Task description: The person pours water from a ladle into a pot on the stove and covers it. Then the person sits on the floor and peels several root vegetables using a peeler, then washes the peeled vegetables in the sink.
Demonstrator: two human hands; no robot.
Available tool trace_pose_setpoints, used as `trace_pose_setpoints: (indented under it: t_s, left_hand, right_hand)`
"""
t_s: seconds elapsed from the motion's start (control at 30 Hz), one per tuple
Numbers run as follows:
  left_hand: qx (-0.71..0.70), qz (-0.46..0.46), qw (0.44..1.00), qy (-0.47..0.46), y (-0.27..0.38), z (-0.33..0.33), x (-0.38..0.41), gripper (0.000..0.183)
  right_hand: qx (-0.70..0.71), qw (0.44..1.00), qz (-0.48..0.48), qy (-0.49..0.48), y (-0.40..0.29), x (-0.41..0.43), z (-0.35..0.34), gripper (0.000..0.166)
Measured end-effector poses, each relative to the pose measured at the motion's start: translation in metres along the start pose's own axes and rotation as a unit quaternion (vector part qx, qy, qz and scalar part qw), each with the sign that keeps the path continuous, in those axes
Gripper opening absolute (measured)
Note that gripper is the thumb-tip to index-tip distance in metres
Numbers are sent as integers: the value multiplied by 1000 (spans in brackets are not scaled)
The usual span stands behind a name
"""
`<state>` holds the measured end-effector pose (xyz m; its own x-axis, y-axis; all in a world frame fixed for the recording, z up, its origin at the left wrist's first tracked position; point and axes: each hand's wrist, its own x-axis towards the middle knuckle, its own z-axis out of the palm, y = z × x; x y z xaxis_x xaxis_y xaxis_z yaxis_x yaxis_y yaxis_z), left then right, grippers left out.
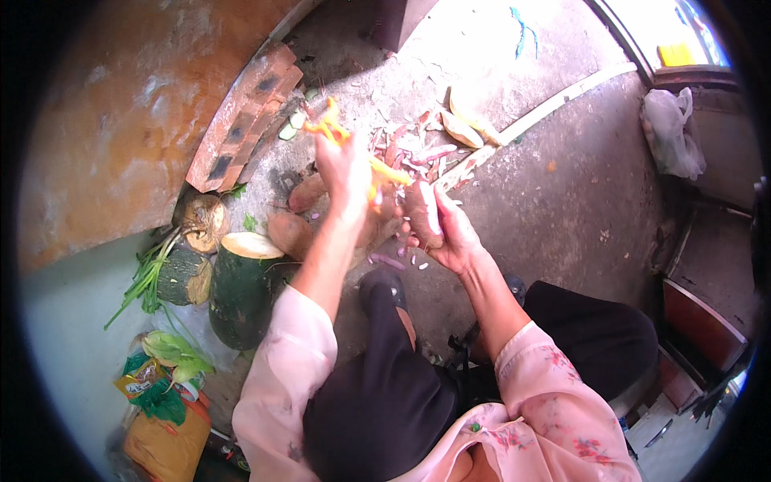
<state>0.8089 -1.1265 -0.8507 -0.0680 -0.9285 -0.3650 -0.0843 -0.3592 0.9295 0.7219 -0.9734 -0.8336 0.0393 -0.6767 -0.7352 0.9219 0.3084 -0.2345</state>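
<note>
My left hand (342, 165) is closed around an orange plastic tool (390, 171), blurred, that looks like a peeler. Its far end meets the upper end of a reddish-brown sweet potato (421, 215). That root lies in my right hand (453, 232), with a pale strip bared along its side. Below and beyond the hands, peelings (415, 147) litter the concrete floor. More sweet potatoes (290, 234) lie beside and partly behind my left forearm.
A cut dark green gourd (241, 298), a squash piece (181, 276) and leafy greens (147, 271) stand at left, near stacked bricks (241, 126). Yellowish curved pieces (461, 128) lie beyond the peelings by a pale strip (557, 99). A white plastic bag (671, 132) hangs at right.
</note>
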Motion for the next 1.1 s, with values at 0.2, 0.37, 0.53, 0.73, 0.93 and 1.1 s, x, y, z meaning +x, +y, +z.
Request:
trace_pose_setpoints:
  t_s: [0.2,0.37,0.53,0.73,0.93,1.1]
  left_hand:
    - [138,59,988,-45,-16,20,-52,38]
    - [158,34,986,28,10,1,15,30]
    - [87,48,995,-14,-14,12,-38,30]
    - [89,-15,996,-27,-9,15,-27,26]
    - [52,23,997,49,-3,-11,12,31]
    - [105,38,993,-37,-22,19,-53,33]
  right_hand:
    - [-45,996,-36,63,11,-2,4,44]
    - [-70,997,-34,23,22,0,-8,43]
    - [-16,995,-28,96,2,3,-4,42]
    - [-20,1000,13,13,6,0,-19,42]
    - [17,999,40,-23,0,-5,-16,56]
    - [7,994,-38,100,6,3,4,50]
